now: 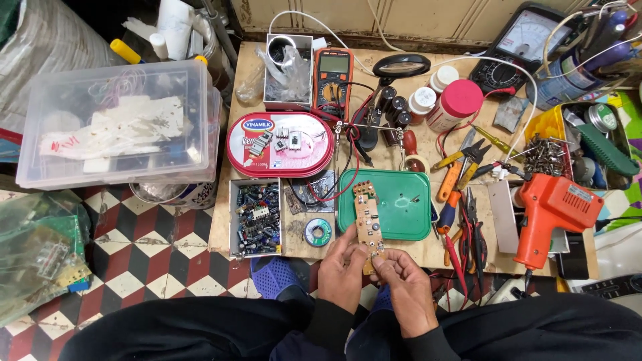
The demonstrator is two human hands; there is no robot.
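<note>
My left hand (342, 269) and right hand (406, 282) pinch the board's (366, 219) near end between their fingers, above the green lid (401, 207) on the desk (287, 235)

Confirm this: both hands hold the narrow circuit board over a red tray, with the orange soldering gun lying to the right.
Wrong colour. In the head view the tray is green. Both the left hand and right hand hold the narrow circuit board, and the orange soldering gun lies to the right.
</note>
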